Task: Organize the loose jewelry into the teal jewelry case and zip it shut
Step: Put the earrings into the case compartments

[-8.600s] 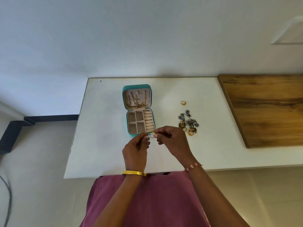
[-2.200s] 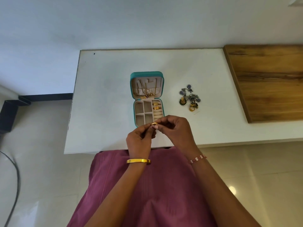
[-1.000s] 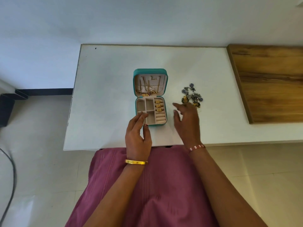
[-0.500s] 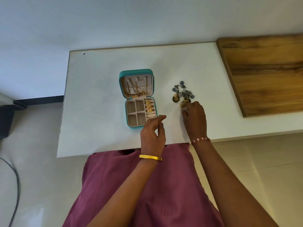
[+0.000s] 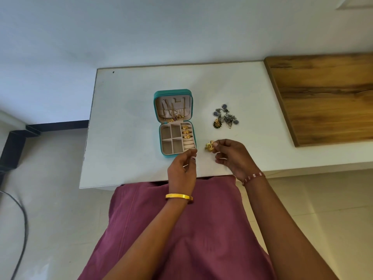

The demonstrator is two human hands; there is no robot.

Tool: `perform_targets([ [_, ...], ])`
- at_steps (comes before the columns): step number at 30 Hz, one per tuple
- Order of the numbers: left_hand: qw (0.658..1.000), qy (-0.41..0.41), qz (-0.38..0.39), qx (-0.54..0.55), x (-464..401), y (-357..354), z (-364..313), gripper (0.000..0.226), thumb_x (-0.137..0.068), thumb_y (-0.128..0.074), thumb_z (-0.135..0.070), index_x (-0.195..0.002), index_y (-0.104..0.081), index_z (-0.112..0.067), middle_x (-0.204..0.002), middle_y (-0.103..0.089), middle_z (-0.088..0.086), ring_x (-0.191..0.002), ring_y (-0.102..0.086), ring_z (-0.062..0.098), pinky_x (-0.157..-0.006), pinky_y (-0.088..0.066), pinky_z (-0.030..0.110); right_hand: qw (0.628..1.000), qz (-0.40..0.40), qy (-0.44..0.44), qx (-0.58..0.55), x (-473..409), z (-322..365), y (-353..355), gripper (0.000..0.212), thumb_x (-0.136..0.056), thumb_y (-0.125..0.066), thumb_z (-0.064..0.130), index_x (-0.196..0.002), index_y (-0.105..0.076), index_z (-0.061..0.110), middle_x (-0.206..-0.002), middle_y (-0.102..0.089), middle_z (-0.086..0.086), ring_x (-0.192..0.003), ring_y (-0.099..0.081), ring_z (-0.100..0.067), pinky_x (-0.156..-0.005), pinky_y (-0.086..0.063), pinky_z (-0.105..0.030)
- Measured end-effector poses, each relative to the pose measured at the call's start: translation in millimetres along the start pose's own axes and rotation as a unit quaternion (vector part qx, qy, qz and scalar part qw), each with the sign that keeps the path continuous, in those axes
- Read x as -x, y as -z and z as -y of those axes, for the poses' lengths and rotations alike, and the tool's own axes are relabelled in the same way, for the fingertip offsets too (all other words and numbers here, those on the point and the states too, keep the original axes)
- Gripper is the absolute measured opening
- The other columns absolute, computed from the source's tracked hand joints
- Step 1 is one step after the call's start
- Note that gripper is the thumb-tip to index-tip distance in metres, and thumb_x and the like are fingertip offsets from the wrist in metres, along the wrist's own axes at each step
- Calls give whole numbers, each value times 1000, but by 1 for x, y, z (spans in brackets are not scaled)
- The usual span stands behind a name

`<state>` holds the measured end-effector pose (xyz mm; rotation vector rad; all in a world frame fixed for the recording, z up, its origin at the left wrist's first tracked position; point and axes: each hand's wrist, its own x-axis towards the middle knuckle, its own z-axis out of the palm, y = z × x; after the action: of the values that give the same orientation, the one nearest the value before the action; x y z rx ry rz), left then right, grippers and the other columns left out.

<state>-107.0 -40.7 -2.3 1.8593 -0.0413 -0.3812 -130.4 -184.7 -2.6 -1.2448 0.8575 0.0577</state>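
Observation:
The teal jewelry case (image 5: 157, 118) lies open on the white table (image 5: 125, 110). Necklaces hang in its lid, and three gold rings (image 5: 186, 131) sit in the ring rolls on the right of its base. My right hand (image 5: 232, 156) pinches a small gold jewelry piece (image 5: 210, 146) just right of the case's near corner. My left hand (image 5: 182, 170) hovers at the case's front right corner with loosely curled fingers and holds nothing. A pile of loose silver and dark earrings (image 5: 225, 118) lies to the right of the case.
A wooden board (image 5: 327, 98) covers the table's right end. The table's near edge runs just under my wrists, above my maroon lap. A dark cable (image 5: 21, 229) lies on the floor at the left.
My right hand reached into the loose pile, took a gold piece and drew it back toward the case. My left hand stayed near the case's front corner.

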Motion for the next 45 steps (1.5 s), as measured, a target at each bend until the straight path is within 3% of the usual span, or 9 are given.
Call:
perform_targets([
  [3, 999, 19, 26, -9, 1, 2, -2, 27, -88, -50, -6, -112, -61, -11, -107, -66, 6, -98, -61, 17, -87, -49, 17, 987, 59, -92, -115, 10, 0, -2, 12, -89, -53, 8, -79, -59, 11, -62, -56, -2, -43, -49, -7, -47, -46, -20],
  [7, 997, 62, 51, 3, 1, 3, -8, 28, -89, -46, -5, -114, -60, -9, -103, -66, 11, -93, -63, 23, -92, -50, 40, 983, 114, -111, -93, 21, -2, -9, 13, -89, -52, 7, -81, -60, 10, -57, -51, 1, -43, -43, -6, -45, -42, -19],
  [15, 997, 77, 25, 19, 10, 15, -15, 21, -86, -55, -5, -104, -65, -3, -89, -69, 10, -64, -65, 11, -61, -54, 15, 995, 100, -17, 1, 48, 0, -25, 6, -87, -57, 6, -85, -62, 9, -75, -64, -8, -56, -57, -12, -55, -49, -23],
  [23, 998, 51, -43, 9, 15, 19, -25, 19, -83, -57, -3, -99, -68, -4, -88, -71, 16, -74, -68, 25, -81, -56, 41, 961, -41, 196, 191, 57, -6, -48, 7, -81, -66, 9, -88, -67, 6, -71, -66, -6, -58, -62, -19, -61, -55, -28],
  [26, 998, 38, -44, -4, 11, 20, -25, 20, -85, -57, -6, -102, -68, -7, -89, -72, 14, -77, -68, 24, -83, -55, 40, 951, -54, 220, 212, 50, -3, -51, 9, -82, -65, 8, -89, -68, 6, -76, -67, -7, -60, -61, -16, -65, -55, -28],
  [29, 997, 5, -52, -53, 5, 23, -20, 24, -87, -55, -9, -109, -65, -9, -103, -70, 12, -90, -65, 21, -86, -49, 25, 940, -77, 243, 228, 35, 1, -53, 12, -82, -64, 8, -93, -69, 5, -83, -70, -8, -61, -58, -7, -65, -51, -17],
  [32, 990, -62, -77, -100, 2, 32, -4, 26, -87, -52, -3, -110, -63, -7, -107, -67, 12, -96, -62, 21, -84, -43, 19, 917, -105, 268, 275, 16, 3, -55, 14, -83, -64, 9, -95, -70, 6, -91, -72, -8, -70, -60, -6, -67, -45, -8],
  [39, 981, -66, -72, -165, -9, 35, 18, 40, -87, -46, 2, -127, -49, -6, -133, -51, 13, -126, -45, 23, -101, -29, 20, 812, -120, 335, 463, -15, -7, -60, 16, -86, -59, 12, -98, -68, 6, -93, -67, -14, -89, -58, -28, -70, -45, -32],
  [45, 986, -30, -67, -150, -11, 34, 21, 41, -88, -45, 1, -129, -47, -7, -137, -47, 10, -128, -43, 21, -98, -25, 12, 752, -129, 378, 524, -20, -10, -60, 10, -81, -63, 9, -86, -70, 3, -80, -62, -16, -78, -57, -33, -59, -47, -35],
])
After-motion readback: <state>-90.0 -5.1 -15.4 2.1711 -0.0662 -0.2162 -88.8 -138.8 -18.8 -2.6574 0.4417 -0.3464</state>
